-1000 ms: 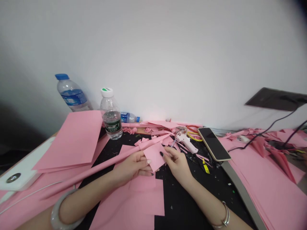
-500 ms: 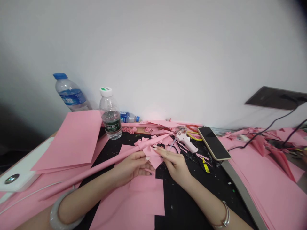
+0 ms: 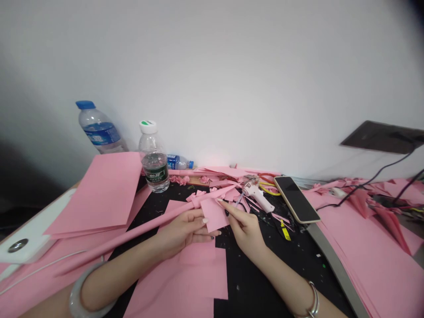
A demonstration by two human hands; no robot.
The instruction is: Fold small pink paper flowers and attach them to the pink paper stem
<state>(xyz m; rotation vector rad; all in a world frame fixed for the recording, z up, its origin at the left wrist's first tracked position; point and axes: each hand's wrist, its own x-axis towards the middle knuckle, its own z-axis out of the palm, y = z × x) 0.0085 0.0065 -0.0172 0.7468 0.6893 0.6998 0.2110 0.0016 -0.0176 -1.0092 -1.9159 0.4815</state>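
Observation:
Between my two hands is a small square of pink paper (image 3: 214, 215), facing me and lying flat. My left hand (image 3: 185, 229) grips its left and lower edge, thumb in front and fingers behind. At the right edge, my right hand (image 3: 245, 225) pinches the paper between thumb and forefinger. Behind the square runs a long rolled pink paper tube (image 3: 149, 226), slanting up to the right. Larger pink sheets (image 3: 185, 282) lie beneath my hands on a black mat (image 3: 255, 282).
A pink glue gun (image 3: 260, 198) and a phone (image 3: 296, 199) lie right of centre. An upright water bottle (image 3: 155, 170) and a leaning blue-capped bottle (image 3: 101, 132) stand at the left. Stacked pink sheets (image 3: 367, 256) cover the right side; a black cable (image 3: 364, 181) crosses there.
The pink paper square has turned from a corner-down, diamond-like pose to a more upright square. My right fingers have shifted slightly along its edge; my left hand stays nearly in place.

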